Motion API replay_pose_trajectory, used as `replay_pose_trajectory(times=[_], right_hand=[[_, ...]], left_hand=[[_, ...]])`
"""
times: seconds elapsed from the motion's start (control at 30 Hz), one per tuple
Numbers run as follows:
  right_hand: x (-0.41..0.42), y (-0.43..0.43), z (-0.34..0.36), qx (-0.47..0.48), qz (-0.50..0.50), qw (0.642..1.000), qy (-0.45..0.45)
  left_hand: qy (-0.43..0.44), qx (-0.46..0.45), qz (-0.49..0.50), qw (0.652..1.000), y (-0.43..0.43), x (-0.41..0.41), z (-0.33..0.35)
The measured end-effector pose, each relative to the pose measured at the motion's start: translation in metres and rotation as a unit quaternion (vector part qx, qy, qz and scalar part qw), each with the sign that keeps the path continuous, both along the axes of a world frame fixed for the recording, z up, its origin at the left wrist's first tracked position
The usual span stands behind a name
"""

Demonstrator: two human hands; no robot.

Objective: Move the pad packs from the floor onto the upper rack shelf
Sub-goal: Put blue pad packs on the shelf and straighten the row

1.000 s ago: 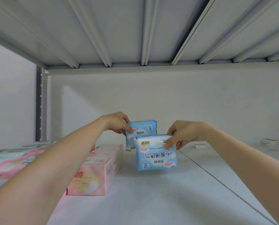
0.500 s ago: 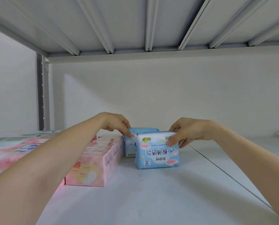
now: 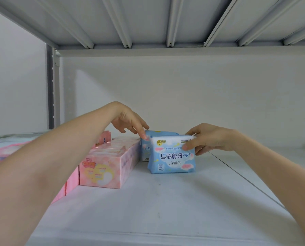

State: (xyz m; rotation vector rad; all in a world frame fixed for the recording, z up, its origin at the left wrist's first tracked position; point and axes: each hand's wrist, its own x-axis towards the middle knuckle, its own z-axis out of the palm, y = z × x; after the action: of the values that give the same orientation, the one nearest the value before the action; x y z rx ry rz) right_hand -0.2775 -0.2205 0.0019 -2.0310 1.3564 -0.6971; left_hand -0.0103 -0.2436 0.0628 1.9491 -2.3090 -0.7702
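**Desk:** Where are the packs?

**Photographer:** Both are upright on the rack shelf (image 3: 166, 210), towards the back. The front pad pack (image 3: 172, 157) stands just before the rear pad pack (image 3: 145, 151) and overlaps it. The rear one sits just beside a row of pink cartons (image 3: 103, 167).

**Desk:** And the hands?

**Photographer:** The right hand (image 3: 208, 139) pinches the front pack's upper right corner, thumb on the printed face, fingers curled behind. The left hand (image 3: 128, 121) holds nothing. Its fingers are loosely extended, and one fingertip (image 3: 143, 136) touches the rear pack's top corner.

**Desk:** How will they handle?

**Photographer:** Light and soft, by the look of them: glossy blue film over a padded block, with rounded corners and a slightly bulging face. Film that slick could slide out of a pinch, so a hold across the top edge or on both side faces looks safest. A squeeze should do no harm. The cartons look stiffer, square-edged, with a sheen. The shelf is matt, pale painted metal with a seam, and a ribbed steel deck (image 3: 148, 18) runs overhead.
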Motion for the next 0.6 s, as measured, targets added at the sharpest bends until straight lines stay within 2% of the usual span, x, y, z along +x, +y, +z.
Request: replay_pose_trajectory(times=[0.3, 0.6], right_hand=[[0.027, 0.000, -0.014, -0.013, -0.011, 0.998, -0.058], [0.041, -0.006, -0.023, -0.065, -0.020, 0.998, -0.012]], left_hand=[[-0.062, 0.002, -0.007, 0.998, 0.007, -0.009, -0.010], [-0.046, -0.058, 0.010, 0.997, 0.004, 0.001, -0.013]])
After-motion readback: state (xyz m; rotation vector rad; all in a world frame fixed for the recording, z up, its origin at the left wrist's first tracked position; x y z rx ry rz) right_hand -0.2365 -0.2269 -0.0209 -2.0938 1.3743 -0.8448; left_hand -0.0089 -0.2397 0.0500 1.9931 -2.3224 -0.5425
